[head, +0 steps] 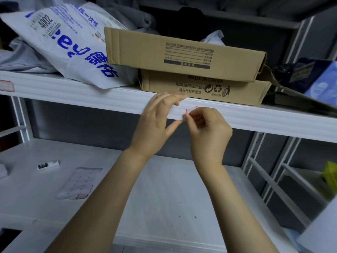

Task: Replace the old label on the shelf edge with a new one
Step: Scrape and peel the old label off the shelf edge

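The label (190,110) is a small white sticker with a red frame. It sits on the front face of the white, ribbed shelf edge (273,121), between the two hands. The fingers of the right hand (206,128) pinch its left end and hide most of it. The left hand (155,123) rests on the edge just to its left. A pale label sheet (76,183) lies flat on the lower shelf, well below and left of the left hand.
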